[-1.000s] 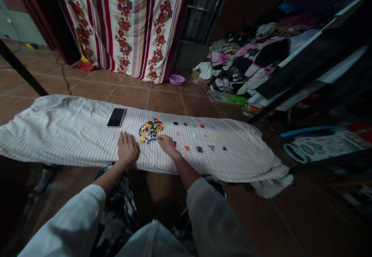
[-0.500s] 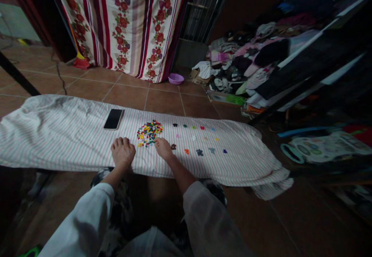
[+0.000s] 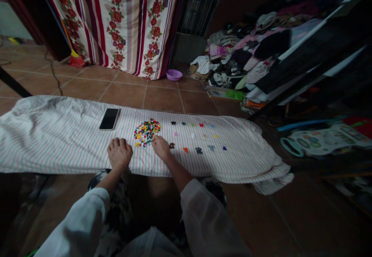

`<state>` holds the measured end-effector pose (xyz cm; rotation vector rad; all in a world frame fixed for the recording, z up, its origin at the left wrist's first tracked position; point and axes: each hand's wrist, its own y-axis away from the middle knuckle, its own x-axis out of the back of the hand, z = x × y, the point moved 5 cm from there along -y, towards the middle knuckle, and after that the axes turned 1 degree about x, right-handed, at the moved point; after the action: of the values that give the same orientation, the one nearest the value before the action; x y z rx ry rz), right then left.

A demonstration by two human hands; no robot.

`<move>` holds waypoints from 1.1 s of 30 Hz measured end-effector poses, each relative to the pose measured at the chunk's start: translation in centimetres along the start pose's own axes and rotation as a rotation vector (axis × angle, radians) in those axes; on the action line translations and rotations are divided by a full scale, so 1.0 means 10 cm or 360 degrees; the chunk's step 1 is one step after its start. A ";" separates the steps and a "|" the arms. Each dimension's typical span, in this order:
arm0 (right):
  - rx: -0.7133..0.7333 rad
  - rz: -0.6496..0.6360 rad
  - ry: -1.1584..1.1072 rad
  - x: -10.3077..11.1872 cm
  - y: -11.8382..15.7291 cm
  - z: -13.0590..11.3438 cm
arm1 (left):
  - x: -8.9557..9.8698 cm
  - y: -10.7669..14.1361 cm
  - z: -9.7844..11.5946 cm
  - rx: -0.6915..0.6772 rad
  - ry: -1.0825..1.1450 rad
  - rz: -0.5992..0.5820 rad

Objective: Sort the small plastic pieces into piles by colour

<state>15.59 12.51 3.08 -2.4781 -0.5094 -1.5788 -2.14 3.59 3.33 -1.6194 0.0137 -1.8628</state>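
A mixed pile of tiny coloured pieces, like beads or small bricks, lies on a striped cloth. At the pile's near right edge is my right hand, its thumb and fingers pinched together; whatever is between the fingertips is too small to make out. My left hand rests palm down on the cloth, left of the pile, fingers spread a little and holding nothing. Right of my right hand, small single-colour groups sit in rows, among them a brown group, an orange group and a dark grey group.
A phone lies on the cloth left of the pile. Beyond the cloth-covered surface, a purple basin stands on the tiled floor near a floral curtain. Heaped clothes fill the back right.
The view has shifted slightly. My right hand stays pinched at the pile's near right edge, and my left hand keeps its place on the cloth.
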 end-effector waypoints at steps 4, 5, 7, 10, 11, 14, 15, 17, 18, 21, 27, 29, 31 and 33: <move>0.0024 0.0047 -0.0074 0.04 0.04 0.00 | 0.02 0.01 0.00 -0.0020 0.0003 -0.0007; 0.0020 0.0059 -0.0093 0.05 0.05 0.01 | 0.02 0.01 0.00 -0.0021 0.0009 -0.0012; 0.0008 0.0088 -0.0134 0.05 0.06 0.02 | 0.01 0.01 0.00 -0.0012 0.0028 -0.0024; 0.0009 0.0118 -0.0193 0.04 0.06 0.04 | 0.02 0.01 0.00 -0.0002 0.0027 -0.0030; 0.0015 0.0118 -0.0214 0.04 0.06 0.04 | 0.02 0.01 0.00 -0.0006 0.0011 -0.0029; 0.0013 0.0122 -0.0273 0.06 0.07 0.06 | 0.05 0.01 0.03 -0.0048 -0.0075 -0.0058; 0.0003 0.0132 -0.0294 0.07 0.07 0.06 | 0.05 0.00 0.05 -0.0060 -0.0106 -0.0075; -0.0028 0.0161 -0.0346 0.11 0.08 0.09 | 0.07 0.00 0.07 -0.0081 -0.0157 -0.0097; -0.0048 0.0178 -0.0375 0.13 0.08 0.12 | 0.08 0.00 0.07 -0.0090 -0.0176 -0.0098; -0.0090 0.0235 -0.0461 0.19 0.09 0.24 | 0.09 0.01 0.09 -0.0142 -0.0224 -0.0096; -0.0178 0.0335 -0.0587 0.32 0.04 0.63 | 0.08 0.01 0.10 -0.0200 -0.0274 -0.0095; -0.0250 0.0391 -0.0622 0.39 0.01 0.78 | 0.09 0.01 0.10 -0.0187 -0.0254 -0.0078; -0.0304 0.0451 -0.0643 0.47 -0.03 0.91 | 0.09 0.02 0.10 -0.0167 -0.0222 -0.0063; -0.0328 0.0495 -0.0647 0.54 -0.07 1.03 | 0.09 0.03 0.10 -0.0145 -0.0196 -0.0054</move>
<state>26.12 17.40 3.44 -2.8728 0.0033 -1.0625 -1.18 3.35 4.24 -1.8049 0.0183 -1.8074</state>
